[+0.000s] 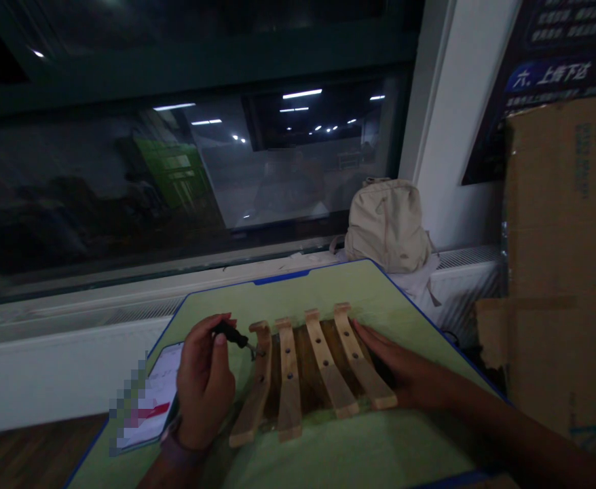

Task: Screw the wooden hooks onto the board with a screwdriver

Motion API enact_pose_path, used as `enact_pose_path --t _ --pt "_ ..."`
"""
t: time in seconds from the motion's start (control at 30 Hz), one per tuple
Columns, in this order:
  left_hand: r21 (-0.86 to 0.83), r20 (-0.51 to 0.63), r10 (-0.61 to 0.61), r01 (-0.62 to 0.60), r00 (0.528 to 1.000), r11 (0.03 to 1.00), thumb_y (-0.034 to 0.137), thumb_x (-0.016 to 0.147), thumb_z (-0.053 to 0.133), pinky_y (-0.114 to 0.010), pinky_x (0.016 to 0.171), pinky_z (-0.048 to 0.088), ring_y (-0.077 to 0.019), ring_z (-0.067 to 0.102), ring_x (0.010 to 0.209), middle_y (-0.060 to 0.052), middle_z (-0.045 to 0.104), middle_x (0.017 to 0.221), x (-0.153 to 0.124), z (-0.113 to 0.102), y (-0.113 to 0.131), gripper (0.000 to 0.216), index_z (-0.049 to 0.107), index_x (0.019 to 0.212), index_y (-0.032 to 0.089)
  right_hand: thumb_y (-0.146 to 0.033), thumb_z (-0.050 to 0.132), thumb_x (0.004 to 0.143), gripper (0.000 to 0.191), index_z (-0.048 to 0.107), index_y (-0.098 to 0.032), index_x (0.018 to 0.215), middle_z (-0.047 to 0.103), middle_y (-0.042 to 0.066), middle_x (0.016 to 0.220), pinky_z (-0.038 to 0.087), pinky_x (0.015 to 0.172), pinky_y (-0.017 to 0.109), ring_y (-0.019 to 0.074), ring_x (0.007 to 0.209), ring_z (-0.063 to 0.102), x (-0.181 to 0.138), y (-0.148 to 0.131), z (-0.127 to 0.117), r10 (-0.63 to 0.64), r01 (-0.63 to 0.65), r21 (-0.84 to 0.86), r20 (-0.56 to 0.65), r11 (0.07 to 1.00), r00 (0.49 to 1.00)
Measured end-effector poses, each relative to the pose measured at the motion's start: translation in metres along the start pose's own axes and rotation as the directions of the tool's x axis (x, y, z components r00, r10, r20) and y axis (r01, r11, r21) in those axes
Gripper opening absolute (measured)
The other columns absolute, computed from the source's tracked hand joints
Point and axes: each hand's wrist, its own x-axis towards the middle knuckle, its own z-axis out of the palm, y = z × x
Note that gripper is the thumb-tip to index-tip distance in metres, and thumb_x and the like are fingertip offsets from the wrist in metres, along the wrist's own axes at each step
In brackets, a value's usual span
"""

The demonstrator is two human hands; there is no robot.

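Observation:
A black-handled screwdriver point(233, 334) is gripped in my left hand point(205, 380), with its metal shaft pointing right and down. The tip is at the upper hole of the leftmost wooden slat point(260, 387); whether it sits in a screw head there I cannot tell. This slat and several more curved light slats cross a darker brown wooden board point(309, 360). Dark screws or holes point(290, 375) show along the slats. My right hand point(404, 370) lies along the board's right side, touching it with fingers stretched out; its thumb is hidden.
A lit phone point(153, 401) lies left of my left wrist on the green, blue-edged table point(349, 448). Beyond the table, a beige backpack point(387, 227) stands on the window ledge. Large cardboard point(563, 258) rises at the right, beside a white radiator point(461, 285).

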Motion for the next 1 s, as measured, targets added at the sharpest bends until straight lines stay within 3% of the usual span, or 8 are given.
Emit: enact_pose_path --t 0.13,0.23,0.37,0.5,0.63,0.73,0.8,1.0 --pt "0.079 -0.029 0.123 -0.121 0.992 0.99 0.029 0.093 0.068 -0.026 0.08 0.055 -0.0155 0.064 0.096 -0.005 0.061 0.108 0.0038 -0.003 -0.0004 0.017 0.067 0.108 0.021 -0.066 0.074 0.081 0.127 -0.008 -0.015 0.164 -0.006 0.015 0.172 0.013 0.127 0.054 0.0371 0.158 0.005 -0.0008 0.0022 0.0019 -0.007 0.007 -0.014 -0.011 1.0 1.0" --pt "0.126 -0.036 0.119 -0.114 0.992 0.985 0.029 0.092 0.069 -0.022 0.072 0.053 -0.014 0.062 0.092 -0.005 0.06 0.108 0.0052 -0.0043 0.0003 0.017 0.068 0.107 0.021 -0.066 0.074 0.081 0.128 -0.009 -0.014 0.163 -0.006 0.016 0.172 0.013 0.127 0.054 0.0368 0.158 0.004 -0.0003 0.0031 0.0022 -0.008 0.008 -0.02 -0.013 1.0 1.0" --pt "0.091 -0.042 0.025 -0.021 0.999 0.996 0.032 0.096 0.064 -0.028 0.084 0.055 -0.0168 0.067 0.099 -0.007 0.065 0.113 0.0022 -0.0032 -0.0003 0.023 0.066 0.116 0.021 -0.065 0.074 0.081 0.127 -0.01 -0.015 0.163 -0.004 0.015 0.172 0.014 0.127 0.056 0.0376 0.158 0.005 0.0003 0.0023 0.001 -0.021 0.021 -0.012 -0.008 1.0 1.0" --pt "0.034 -0.007 0.005 -0.005 1.0 0.999 0.032 0.101 0.054 -0.033 0.09 0.055 -0.0177 0.069 0.1 -0.007 0.069 0.112 0.0001 -0.0018 -0.0009 0.026 0.062 0.124 0.022 -0.067 0.072 0.082 0.126 -0.008 -0.015 0.163 -0.004 0.016 0.172 0.013 0.127 0.056 0.0378 0.158 0.004 -0.0003 0.0004 0.0001 -0.005 0.005 0.001 -0.007 1.0 1.0" --pt "0.17 0.016 0.124 -0.125 0.992 0.977 0.031 0.1 0.056 -0.036 0.094 0.051 -0.0195 0.064 0.105 -0.007 0.065 0.11 0.0041 -0.0044 0.002 0.023 0.066 0.119 0.022 -0.067 0.073 0.082 0.127 -0.008 -0.013 0.163 -0.003 0.017 0.172 0.013 0.127 0.055 0.0378 0.158 0.004 -0.0004 0.0014 0.0008 0.001 -0.001 -0.026 0.006 1.0 1.0" --pt "0.239 -0.022 0.2 -0.189 0.98 0.952 0.03 0.095 0.063 -0.032 0.084 0.053 -0.0184 0.063 0.099 -0.006 0.062 0.105 0.0068 -0.0064 0.0026 0.017 0.069 0.108 0.022 -0.065 0.073 0.082 0.126 -0.01 -0.016 0.163 -0.004 0.016 0.172 0.012 0.127 0.055 0.037 0.158 0.004 -0.0004 0.0038 0.0019 -0.022 0.022 -0.03 -0.015 0.999 1.0" --pt "0.228 -0.036 0.178 -0.166 0.983 0.959 0.029 0.094 0.065 -0.03 0.082 0.054 -0.0172 0.064 0.096 -0.005 0.063 0.104 0.0063 -0.0061 0.0013 0.014 0.07 0.105 0.021 -0.065 0.074 0.082 0.126 -0.01 -0.017 0.163 -0.006 0.015 0.172 0.013 0.127 0.055 0.0369 0.158 0.004 -0.0003 0.0044 0.0021 -0.032 0.032 -0.02 -0.019 0.999 0.999" --pt "0.063 -0.027 0.033 -0.031 0.999 0.998 0.03 0.102 0.053 -0.033 0.091 0.056 -0.0172 0.071 0.101 -0.008 0.069 0.114 0.0011 -0.0009 -0.0001 0.026 0.062 0.126 0.022 -0.067 0.073 0.081 0.127 -0.008 -0.014 0.164 -0.002 0.017 0.172 0.013 0.127 0.054 0.0363 0.159 0.004 0.0002 -0.0018 -0.0008 -0.019 0.019 -0.014 -0.004 1.0 1.0"
